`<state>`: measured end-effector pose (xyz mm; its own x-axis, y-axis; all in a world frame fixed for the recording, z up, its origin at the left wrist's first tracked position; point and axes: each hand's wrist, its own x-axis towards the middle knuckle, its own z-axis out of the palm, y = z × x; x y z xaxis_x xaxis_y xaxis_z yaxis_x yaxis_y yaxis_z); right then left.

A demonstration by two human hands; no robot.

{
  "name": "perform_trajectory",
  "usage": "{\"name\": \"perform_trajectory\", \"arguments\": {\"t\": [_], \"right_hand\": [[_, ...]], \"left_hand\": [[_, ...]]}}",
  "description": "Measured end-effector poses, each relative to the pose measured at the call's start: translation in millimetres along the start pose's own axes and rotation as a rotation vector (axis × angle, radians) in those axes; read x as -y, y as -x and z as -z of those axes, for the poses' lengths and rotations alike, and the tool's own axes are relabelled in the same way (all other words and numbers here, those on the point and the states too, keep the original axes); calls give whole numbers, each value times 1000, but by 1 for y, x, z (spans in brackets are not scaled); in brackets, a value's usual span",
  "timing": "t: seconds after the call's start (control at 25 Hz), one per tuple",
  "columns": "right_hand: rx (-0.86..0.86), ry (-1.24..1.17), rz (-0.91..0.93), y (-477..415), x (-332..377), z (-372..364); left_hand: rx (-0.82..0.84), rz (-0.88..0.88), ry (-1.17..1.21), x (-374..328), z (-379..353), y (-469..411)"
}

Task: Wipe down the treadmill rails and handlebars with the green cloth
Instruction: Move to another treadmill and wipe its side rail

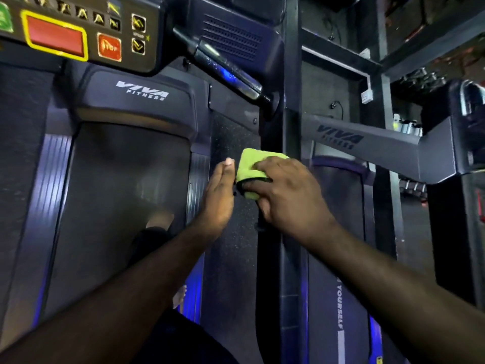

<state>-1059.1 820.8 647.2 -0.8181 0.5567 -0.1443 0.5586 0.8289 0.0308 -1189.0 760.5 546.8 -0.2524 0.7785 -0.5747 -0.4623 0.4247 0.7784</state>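
Green cloth (250, 166) in right hand (286, 191); left hand (220, 195) flat

Neighbouring treadmill belt (338, 206), wall socket (366, 97), dumbbells (422, 78) on rack, dangling cable (338, 107)

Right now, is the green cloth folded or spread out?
Folded: the green cloth is a thick wad with layered edges showing, gripped by the right hand.

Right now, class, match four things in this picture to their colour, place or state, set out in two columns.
Things: 1 cloth; 2 left hand; 3 stop button; 4 handlebar.
Descriptions: A orange-red, on the console; B flat, fingers straight; C shiny, slanting; D green, gripped by the right hand.
Pairs: 1-D; 2-B; 3-A; 4-C.
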Motion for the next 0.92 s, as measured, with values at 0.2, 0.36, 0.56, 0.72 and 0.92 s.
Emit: {"name": "perform_trajectory", "arguments": {"t": [0.2,0.36,0.56,0.72,0.92], "right_hand": [[-227,-177,-141,-85,-73,2],[-150,-358,88,-24,-43,-13],[-44,-474,259,105,30,-23],[-44,-574,281,84,-2,-11],[-246,-582,-15,156,60,-43]], "left_hand": [[49,47,16,-12,-9,-15],[15,0,-32,-26,-1,-20],[161,122,-70,-29,-14,22],[232,270,50,-2,-12,54],[205,283,38,17,3,73]]}}
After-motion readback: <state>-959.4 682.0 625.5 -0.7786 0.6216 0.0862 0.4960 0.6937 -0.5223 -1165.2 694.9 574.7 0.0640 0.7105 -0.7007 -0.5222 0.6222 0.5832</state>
